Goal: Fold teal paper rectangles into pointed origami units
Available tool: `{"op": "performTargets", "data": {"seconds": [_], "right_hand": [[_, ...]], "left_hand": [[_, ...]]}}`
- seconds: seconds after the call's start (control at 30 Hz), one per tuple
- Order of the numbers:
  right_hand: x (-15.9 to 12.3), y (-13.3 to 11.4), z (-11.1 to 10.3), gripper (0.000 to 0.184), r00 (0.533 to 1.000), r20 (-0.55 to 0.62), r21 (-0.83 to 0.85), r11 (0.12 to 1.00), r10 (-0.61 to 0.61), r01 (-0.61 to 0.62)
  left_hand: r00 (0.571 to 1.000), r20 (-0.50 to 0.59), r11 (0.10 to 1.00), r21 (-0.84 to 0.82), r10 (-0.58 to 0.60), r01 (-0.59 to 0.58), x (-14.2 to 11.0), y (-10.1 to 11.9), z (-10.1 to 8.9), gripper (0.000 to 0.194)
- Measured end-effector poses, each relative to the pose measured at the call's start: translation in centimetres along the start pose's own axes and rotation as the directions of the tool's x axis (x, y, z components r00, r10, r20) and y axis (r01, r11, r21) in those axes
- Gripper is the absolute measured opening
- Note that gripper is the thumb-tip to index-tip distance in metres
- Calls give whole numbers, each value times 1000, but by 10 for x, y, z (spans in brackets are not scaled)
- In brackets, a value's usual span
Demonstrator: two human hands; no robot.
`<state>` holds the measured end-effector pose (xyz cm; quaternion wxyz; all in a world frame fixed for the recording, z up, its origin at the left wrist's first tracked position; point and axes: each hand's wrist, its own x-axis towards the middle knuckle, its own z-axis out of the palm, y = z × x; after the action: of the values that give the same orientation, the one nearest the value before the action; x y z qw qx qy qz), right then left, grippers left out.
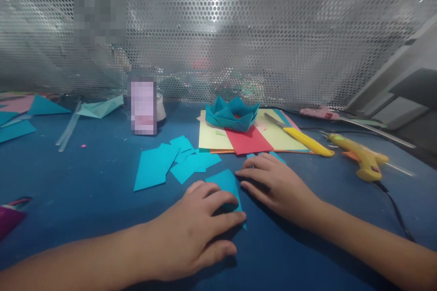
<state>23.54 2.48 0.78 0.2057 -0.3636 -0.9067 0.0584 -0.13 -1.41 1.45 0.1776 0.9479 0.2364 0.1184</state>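
My left hand (205, 227) lies over a blue sheet of paper (223, 181) at the front of the table, its fingers spread and partly covering the sheet. Just right of that paper rests my right hand (273, 182), fingers apart, with its fingertips close to the sheet's edge. Small blue paper bits (277, 158) peek out behind the right hand. Several blue paper pieces (186, 166) overlap beyond my left hand. Farther back, a folded blue paper crown shape (232, 114) sits on a red sheet (249, 141) and a stack of coloured paper (211, 141).
A yellow box cutter (307, 141) lies on the stack's right side, blade out. Beside it is a yellow glue gun (362, 154) with a black cord. A phone (144, 107) stands upright at back left. Clear glue sticks (69, 126) and folded papers lie left, before a perforated metal panel (215, 32).
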Motion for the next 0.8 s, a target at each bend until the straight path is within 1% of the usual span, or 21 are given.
{"op": "performTargets", "data": {"seconds": [0.17,0.27,0.37,0.43,0.57,0.8], "right_hand": [[1,-7,2,16,995,51,162,982,86,-93],[2,-12,4,3,988,64,229,962,139,-151],[2,-16,6,14,985,69,195,966,158,-169],[1,-17,7,18,984,66,157,972,164,-173],[0,-14,10,19,984,49,136,975,172,-178],[-1,-13,14,17,990,20,131,981,140,-142]], "left_hand": [[1000,-6,998,-65,-16,16,1,0,-1,36],[1000,0,996,-84,7,-7,1,2,-1,35],[1000,10,997,-71,29,-28,2,5,-1,35],[1000,4,997,-65,30,-30,2,6,0,36],[999,1,996,-76,37,-37,2,5,1,34],[999,44,999,-51,4,-2,0,7,1,35]]}}
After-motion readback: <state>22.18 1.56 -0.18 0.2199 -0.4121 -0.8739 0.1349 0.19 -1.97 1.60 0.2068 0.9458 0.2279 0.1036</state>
